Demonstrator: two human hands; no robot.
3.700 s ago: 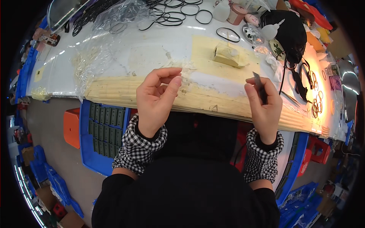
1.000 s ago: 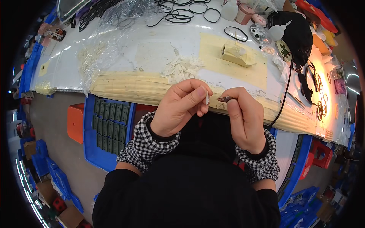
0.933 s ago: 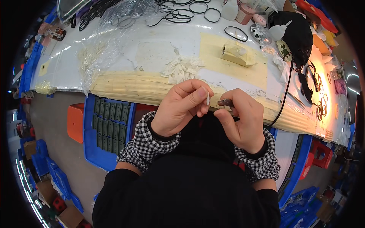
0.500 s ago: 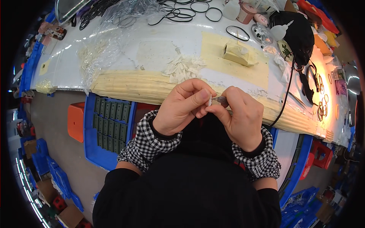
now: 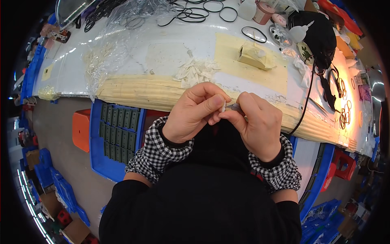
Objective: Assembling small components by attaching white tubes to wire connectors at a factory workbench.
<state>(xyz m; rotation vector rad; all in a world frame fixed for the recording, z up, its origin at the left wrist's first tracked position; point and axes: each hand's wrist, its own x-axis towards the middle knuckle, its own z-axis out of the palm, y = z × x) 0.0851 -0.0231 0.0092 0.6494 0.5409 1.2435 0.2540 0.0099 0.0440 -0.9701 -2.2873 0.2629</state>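
Observation:
Close together in front of my chest, both hands work at the table's near edge. My left hand (image 5: pixel 194 114) pinches a small white piece (image 5: pixel 223 107) between thumb and fingertips; most of it is hidden. From the right, my right hand (image 5: pixel 260 126) grips a small grey pointed metal blade (image 5: pixel 235 107) between thumb and curled forefinger. The blade's thin tip reaches the white piece; whether they touch I cannot tell. Just beyond my hands, a heap of crumpled off-white strips (image 5: pixel 197 72) lies on the table.
A yellowish block (image 5: pixel 255 57) sits on a cream sheet (image 5: pixel 227 44). Black rings (image 5: pixel 254 35) and clear plastic film (image 5: pixel 109 53) lie farther back. A black cable (image 5: pixel 305 101) hangs over the edge at right. Below left stand a blue crate (image 5: pixel 106 164) of dark green parts and an orange stool (image 5: pixel 81 130).
Both hands stay almost in place. The grey blade has turned slightly between my right fingers, and the left fingers have shifted a little around the white piece.

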